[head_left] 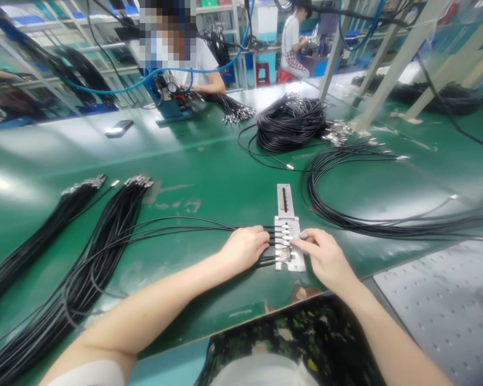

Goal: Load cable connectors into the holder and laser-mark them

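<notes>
A metal fixture (295, 264) with a hinged slotted plate (285, 199) folded back lies on the green table in front of me. Several silver cable connectors (285, 232) sit side by side in its slots. Black cables (193, 229) run from them to the left. At the fixture's left edge, my left hand (247, 246) is closed around the cables, its fingers curled and partly hiding them. On the other side, my right hand (324, 254) has thumb and index finger pinched at the end of one connector.
Two bundles of black cables (116, 225) lie at the left. A coiled heap of cables (292, 123) and a looped bundle (317, 182) lie behind and right. Across the table a co-worker (209, 64) sits at a blue press (171, 102). A phone (119, 128) lies nearby.
</notes>
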Motion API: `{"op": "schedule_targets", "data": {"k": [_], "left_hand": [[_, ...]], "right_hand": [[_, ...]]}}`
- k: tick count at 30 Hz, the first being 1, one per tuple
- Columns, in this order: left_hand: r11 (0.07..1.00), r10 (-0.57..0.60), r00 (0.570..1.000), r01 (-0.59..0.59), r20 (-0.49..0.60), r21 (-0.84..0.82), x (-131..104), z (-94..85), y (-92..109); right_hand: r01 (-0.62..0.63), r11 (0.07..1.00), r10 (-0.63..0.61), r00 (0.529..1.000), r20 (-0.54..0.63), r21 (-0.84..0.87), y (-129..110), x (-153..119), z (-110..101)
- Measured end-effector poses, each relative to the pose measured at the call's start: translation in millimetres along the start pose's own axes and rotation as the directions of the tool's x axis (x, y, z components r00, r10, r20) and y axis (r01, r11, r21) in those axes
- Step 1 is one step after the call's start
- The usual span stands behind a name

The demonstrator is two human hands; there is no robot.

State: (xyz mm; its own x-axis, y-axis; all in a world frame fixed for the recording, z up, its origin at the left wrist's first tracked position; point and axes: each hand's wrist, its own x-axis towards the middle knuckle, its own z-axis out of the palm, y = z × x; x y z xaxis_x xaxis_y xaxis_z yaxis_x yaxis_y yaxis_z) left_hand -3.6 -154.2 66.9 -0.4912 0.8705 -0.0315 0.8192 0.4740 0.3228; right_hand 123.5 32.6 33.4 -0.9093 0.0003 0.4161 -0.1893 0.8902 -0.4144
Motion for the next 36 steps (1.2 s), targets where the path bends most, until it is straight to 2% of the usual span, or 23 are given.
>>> {"op": "schedule_targets", "data": {"k": [3,7,10,13,17,21,25,29,33,36], "left_hand": [[0.997,0.042,0.999,-0.042,-0.003,0.066,-3,4.8,-1],[0.972,0.184,0.983,-0.178,-0.025,0.154,-8,10.1,-4],[0.925,0.257,0.964,-0.264,0.062,0.272,-11,7.8,-3],[0.905,0.261,0.955,-0.293,0.142,0.307,-11,0.0,1],[0.909,0.248,0.956,-0.285,0.154,0.303,-9,-9.9,6],[0.904,0.254,0.962,-0.272,0.098,0.331,-10,-12.0,7],[0.932,0.209,0.978,-0.194,-0.018,0.305,-23,-6.7,6],[0.957,0.178,0.984,-0.176,0.013,0.23,-36,-1.0,3],[0.986,0.105,0.993,-0.098,-0.047,0.138,-32,-2.3,2],[0.976,0.113,0.991,-0.096,-0.076,0.193,-23,-4.6,4]], "right_hand": [[0.078,0.984,-0.077,0.997,0.008,-0.163,-4,1,2],[0.121,0.957,-0.121,0.993,0.015,-0.263,-7,0,4],[0.133,0.953,-0.128,0.991,0.036,-0.274,-7,0,4],[0.129,0.955,-0.121,0.992,0.046,-0.267,-7,1,4],[0.134,0.953,-0.127,0.991,0.045,-0.272,-8,0,5],[0.106,0.956,-0.103,0.994,0.027,-0.275,-6,-2,7],[0.035,0.992,-0.039,0.999,-0.029,-0.124,-3,-5,4],[-0.035,0.998,0.039,0.995,-0.092,0.052,-3,-9,0],[-0.058,0.993,0.07,0.991,-0.114,0.102,-6,-12,-2],[-0.058,0.99,0.076,0.986,-0.146,0.125,-6,-13,-2]]}}
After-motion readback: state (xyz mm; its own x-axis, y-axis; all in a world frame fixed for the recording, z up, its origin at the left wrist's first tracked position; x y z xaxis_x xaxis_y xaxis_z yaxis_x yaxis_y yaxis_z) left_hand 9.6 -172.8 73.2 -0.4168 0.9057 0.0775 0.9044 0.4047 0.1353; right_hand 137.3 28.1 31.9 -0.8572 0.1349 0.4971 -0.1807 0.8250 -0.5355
